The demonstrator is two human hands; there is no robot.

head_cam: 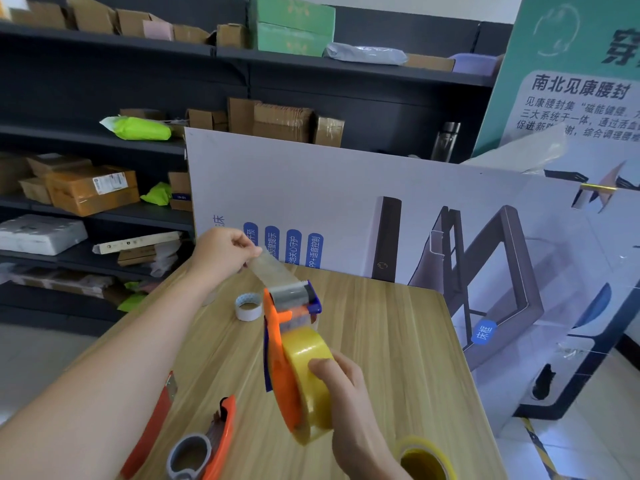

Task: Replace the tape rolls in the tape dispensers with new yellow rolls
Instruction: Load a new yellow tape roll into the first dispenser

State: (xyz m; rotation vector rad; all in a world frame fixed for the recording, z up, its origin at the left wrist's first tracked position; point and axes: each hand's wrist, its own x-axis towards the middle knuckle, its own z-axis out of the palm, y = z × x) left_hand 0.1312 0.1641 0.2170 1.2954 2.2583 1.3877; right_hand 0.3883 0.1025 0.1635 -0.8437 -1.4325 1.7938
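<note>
Dark shelving fills the back of the room, stacked with cardboard boxes, green packets and wrapped parcels. In front of it leans a big white printed board with blue labels and a picture of a bed frame, and a teal poster stands at the right. Below all that is the wooden table, pale grain, its corner pointing away toward the white board.

On to the action: an orange tape dispenser with a blue front end is held up over the middle of the table, tilted, nose pointing away. A fat yellow roll sits loaded on its wheel, glossy and full. A strip of tape runs out over the front roller and up to the left, stretched taut.

The right hand is clamped on the yellow roll, thumb across its outer face, gripping roll and dispenser together. The left hand is up and away from it, beyond the dispenser's nose, fingertips pinched shut on the free end of the strip.

Smaller things now: a second orange dispenser lies at the near edge with a grey empty core in it, well below the left forearm. Another yellow roll sits at the near right, just beside the right wrist. A small white used-up roll stands just left of the held dispenser's nose.
</note>
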